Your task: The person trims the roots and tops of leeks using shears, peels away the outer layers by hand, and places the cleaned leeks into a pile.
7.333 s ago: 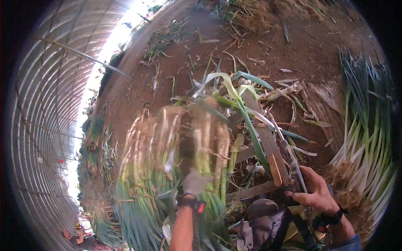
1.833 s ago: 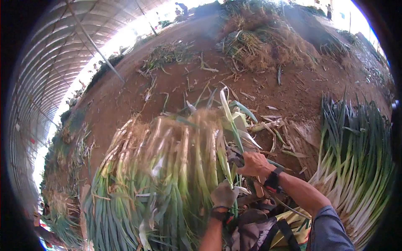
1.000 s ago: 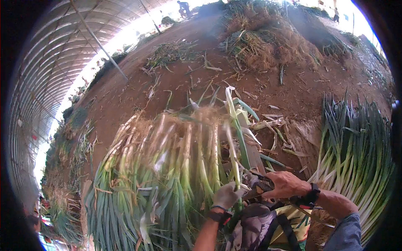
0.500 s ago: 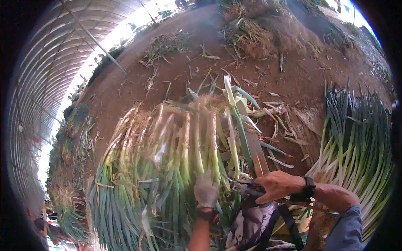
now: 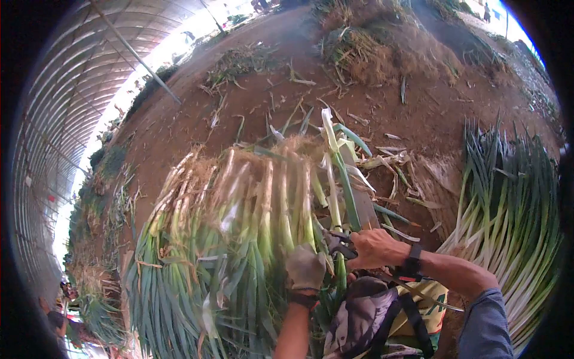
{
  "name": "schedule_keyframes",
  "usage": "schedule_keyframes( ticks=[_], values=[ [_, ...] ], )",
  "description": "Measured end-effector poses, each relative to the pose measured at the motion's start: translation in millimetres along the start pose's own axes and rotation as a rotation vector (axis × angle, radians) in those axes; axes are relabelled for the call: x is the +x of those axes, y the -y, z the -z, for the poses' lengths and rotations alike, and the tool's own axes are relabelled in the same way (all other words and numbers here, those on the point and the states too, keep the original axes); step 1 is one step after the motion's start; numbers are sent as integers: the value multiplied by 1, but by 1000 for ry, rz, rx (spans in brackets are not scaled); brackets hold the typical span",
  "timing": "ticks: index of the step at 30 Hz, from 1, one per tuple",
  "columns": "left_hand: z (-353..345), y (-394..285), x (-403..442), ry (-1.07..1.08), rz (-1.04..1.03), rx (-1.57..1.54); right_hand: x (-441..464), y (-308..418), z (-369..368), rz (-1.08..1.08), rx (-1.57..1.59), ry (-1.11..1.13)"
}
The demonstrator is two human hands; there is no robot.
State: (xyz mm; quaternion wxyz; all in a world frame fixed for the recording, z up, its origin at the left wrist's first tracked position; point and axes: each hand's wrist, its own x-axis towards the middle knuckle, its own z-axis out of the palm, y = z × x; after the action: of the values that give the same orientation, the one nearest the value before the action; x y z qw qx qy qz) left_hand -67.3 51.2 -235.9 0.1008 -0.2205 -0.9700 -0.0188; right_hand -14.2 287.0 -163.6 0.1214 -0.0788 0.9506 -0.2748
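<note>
Long green onions [image 5: 266, 209] with white shanks and brown roots lie side by side in front of me, roots pointing away. My left hand [image 5: 306, 268], in a pale glove, is closed at the near end of a shank on the right of the row. Just right of it is my right hand [image 5: 376, 248], bare, its fingers closed around a small dark object [image 5: 339, 245] whose kind I cannot make out. A trimmed onion shank [image 5: 333, 206] and a thick green leaf [image 5: 348, 197] lie just beyond this hand.
A pile of cleaned green onions [image 5: 508, 227] lies at the right. Peeled leaf scraps [image 5: 388, 161] litter the brown soil. Heaps of roots and leaves [image 5: 371, 54] stand at the back. Patterned cloth [image 5: 362, 311] covers my lap. People show at the lower left.
My left hand has shifted slightly right and up. My right hand has moved left and away from my body, closing the gap between them; its fingers are now curled around the dark object.
</note>
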Motion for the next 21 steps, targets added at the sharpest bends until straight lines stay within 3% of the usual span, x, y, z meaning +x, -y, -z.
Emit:
schedule_keyframes(
  ticks=[8,12,18,21],
  values=[
    [-20,1,0,91,9,-11,41,-9,-4,-61,-1,-113],
    [-20,-7,17,122,84,199,64,-15,-10,-59,11,-230],
    [-33,1,35,74,48,157,95,-21,2,-177,64,-117],
    [-44,0,40,18,35,171,96,-23,7,-174,94,-163]
  ],
)
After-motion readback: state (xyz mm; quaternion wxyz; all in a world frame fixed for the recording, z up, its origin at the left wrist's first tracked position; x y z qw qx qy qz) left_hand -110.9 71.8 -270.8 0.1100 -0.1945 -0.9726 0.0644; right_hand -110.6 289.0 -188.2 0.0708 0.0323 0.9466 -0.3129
